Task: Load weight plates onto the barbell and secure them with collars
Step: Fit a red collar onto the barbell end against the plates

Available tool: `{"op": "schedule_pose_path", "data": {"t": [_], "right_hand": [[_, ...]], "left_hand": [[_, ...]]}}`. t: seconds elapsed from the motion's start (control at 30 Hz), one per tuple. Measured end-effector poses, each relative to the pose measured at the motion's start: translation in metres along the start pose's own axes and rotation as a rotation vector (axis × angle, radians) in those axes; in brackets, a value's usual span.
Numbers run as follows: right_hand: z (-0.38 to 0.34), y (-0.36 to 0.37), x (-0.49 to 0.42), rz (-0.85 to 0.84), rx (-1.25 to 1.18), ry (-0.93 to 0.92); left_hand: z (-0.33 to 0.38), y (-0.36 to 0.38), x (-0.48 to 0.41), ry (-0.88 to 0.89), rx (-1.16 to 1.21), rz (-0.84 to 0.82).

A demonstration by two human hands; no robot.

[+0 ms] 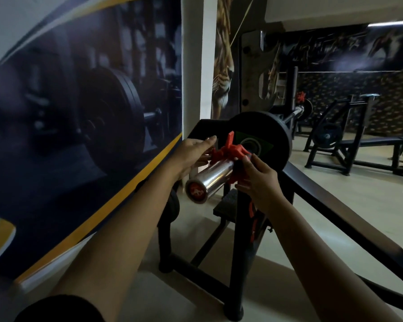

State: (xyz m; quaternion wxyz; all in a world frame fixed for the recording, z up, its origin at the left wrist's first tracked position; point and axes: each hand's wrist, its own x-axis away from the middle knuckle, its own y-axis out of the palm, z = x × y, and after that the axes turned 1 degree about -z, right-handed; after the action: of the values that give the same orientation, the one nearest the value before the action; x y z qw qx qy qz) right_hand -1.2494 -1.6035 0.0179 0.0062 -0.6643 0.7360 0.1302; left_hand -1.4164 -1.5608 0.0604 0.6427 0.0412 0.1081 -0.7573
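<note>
A chrome barbell sleeve [207,178] points toward me, with a red end cap. One black weight plate [265,133] sits on the sleeve, further in. A red clamp collar [230,151] wraps the sleeve just in front of the plate, its lever sticking up. My left hand [191,156] grips the collar's left side. My right hand [258,180] holds its right side, fingers on the lower part. At the bar's far end, another red collar [301,96] and a plate show.
The bar rests on a black rack [240,228] with red hooks low on its upright. A wall mural [79,112] stands close on the left. A black bench frame [340,145] with a stored plate is at the right, on a pale floor.
</note>
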Motion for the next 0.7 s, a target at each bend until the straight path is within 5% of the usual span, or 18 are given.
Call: {"op": "schedule_pose_path", "data": {"t": [0.47,0.7], "right_hand": [[0.002,-0.029,-0.087,0.189,-0.274,0.26],[0.01,-0.026,-0.111,0.329,-0.395,0.244]], "left_hand": [[0.006,0.043,-0.102,0.116,-0.129,-0.207],[0.012,0.049,-0.125,0.057,-0.299,-0.148]]}}
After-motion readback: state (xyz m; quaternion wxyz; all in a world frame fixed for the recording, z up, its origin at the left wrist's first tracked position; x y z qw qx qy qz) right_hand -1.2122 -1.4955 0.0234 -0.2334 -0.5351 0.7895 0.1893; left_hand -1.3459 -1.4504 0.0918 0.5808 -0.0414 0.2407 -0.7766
